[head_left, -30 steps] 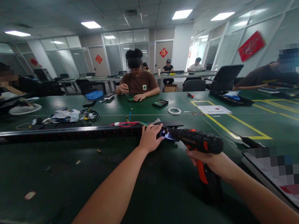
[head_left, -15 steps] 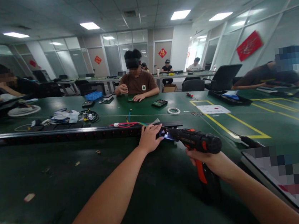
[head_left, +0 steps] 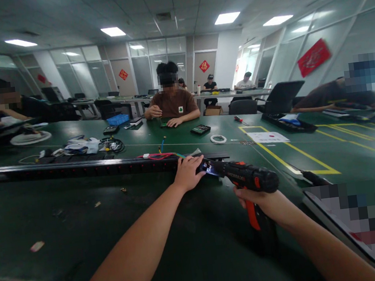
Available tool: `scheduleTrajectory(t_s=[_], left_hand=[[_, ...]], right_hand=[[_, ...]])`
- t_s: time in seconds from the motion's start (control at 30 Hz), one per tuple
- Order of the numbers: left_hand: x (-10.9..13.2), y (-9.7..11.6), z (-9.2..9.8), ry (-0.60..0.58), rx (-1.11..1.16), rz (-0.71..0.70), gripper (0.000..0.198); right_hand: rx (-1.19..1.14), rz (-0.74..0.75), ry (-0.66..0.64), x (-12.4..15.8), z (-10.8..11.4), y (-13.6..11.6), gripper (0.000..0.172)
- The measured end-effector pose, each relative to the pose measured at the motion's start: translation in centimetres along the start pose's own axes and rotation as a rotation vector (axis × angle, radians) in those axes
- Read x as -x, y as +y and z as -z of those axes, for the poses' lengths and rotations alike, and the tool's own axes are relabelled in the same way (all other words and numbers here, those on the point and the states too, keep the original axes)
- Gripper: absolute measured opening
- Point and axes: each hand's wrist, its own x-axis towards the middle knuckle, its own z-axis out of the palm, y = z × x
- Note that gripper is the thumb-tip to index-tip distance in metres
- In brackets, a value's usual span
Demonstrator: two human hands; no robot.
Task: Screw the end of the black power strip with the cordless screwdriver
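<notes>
Head view. A long, black, channel-like bar (head_left: 76,170) lies across the green-topped counter (head_left: 134,237), its right end in front of the worker. The left hand (head_left: 188,172) is laid over the bar near that end, fingers extended across the top and thumb toward the tool; whether it clamps the bar or only presses on it cannot be told. The right hand (head_left: 264,201) is closed around the handle of a black-and-orange pistol-grip power driver (head_left: 251,177), held with its nose directed left at a small, brightly lit end section (head_left: 208,167) of the bar. The bit and any screw are too small to make out, so contact is unconfirmed.

Progress: judged from the tool's position, work at this end is under way and not finished. Done, as far as visible: the bar is in place and the driver is lined up. Outstanding: thin red wires (head_left: 157,156) lie along the bar's top, and a blue-and-yellow lead (head_left: 162,143) stands up behind it, its tip apparently unconnected. Whether any fastener is fully seated cannot be established. Small brass-coloured pieces (head_left: 123,190) lie loose on the near side of the bar, apart from both hands; their purpose is unclear.
</notes>
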Motion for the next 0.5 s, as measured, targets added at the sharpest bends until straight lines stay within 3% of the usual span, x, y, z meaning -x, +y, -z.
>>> scheduleTrajectory(t_s=[0.5], left_hand=[[0.01, -0.08, -0.15, 0.002, -0.015, -0.005, 0.063]], right_hand=[[-0.002, -0.009, 0.009, 0.12, -0.11, 0.04, 0.029]])
